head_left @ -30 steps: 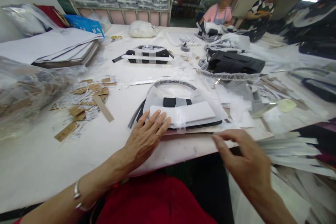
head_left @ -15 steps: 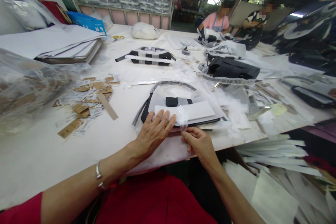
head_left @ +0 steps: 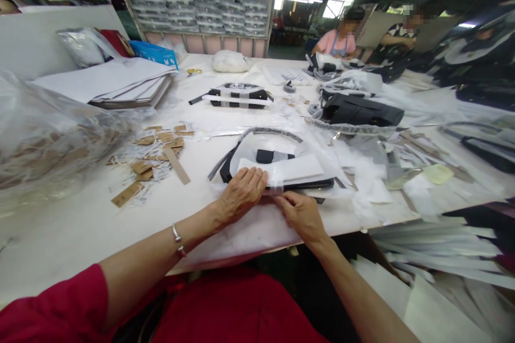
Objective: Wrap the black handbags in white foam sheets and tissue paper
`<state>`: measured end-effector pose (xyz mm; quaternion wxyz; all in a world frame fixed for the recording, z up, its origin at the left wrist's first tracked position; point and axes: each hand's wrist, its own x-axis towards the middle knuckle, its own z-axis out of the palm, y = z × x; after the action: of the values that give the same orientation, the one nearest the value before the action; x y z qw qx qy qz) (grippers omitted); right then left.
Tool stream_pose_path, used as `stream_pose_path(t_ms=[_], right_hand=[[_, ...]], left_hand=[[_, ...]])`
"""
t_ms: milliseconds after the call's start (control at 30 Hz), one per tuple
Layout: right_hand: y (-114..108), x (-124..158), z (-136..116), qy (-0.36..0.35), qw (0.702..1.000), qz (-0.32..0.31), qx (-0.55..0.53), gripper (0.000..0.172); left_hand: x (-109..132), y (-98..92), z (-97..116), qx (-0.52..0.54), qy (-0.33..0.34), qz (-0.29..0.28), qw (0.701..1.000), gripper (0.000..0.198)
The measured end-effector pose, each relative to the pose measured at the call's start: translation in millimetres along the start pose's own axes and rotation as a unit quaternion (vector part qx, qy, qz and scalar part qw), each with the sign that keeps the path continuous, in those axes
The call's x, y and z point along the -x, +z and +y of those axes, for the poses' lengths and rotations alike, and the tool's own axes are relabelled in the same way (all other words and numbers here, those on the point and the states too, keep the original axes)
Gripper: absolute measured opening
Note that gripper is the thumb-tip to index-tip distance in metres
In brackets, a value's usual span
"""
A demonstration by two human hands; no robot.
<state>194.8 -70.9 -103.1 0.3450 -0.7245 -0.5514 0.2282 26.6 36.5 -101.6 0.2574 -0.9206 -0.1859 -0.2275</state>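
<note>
Right grip (head_left: 302, 215), bag (head_left: 311, 184) just beyond (seemingly touching)

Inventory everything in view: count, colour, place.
table: one, white, centre
front bag: one, black, table front
pad: one, white, on front bag
band: one, clear, across pad
other bags: several, black, middle, right
tags: many, brown, left
plastic: one, clear, far left
sheets: several, white, left
packets: several, blue, red, silver, back left
bundle: one, white, back centre
wrapped stacks: several, grey, background
people: at least two, pink, patterned tops, back right
paper strips: many, pale, lower right
left hand: one, bare, on pad
right hand: one, bare, at band
</note>
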Motion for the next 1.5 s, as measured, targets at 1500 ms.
stream_pose_path(t_ms=[1500], right_hand=[[-49.8, -120.0, -38.2, -0.044, 0.95, -0.154, 0.267, 0.033]], left_hand=[[26.2, -24.4, 56.1, 0.062, -0.05, 0.017, 0.997, 0.036]])
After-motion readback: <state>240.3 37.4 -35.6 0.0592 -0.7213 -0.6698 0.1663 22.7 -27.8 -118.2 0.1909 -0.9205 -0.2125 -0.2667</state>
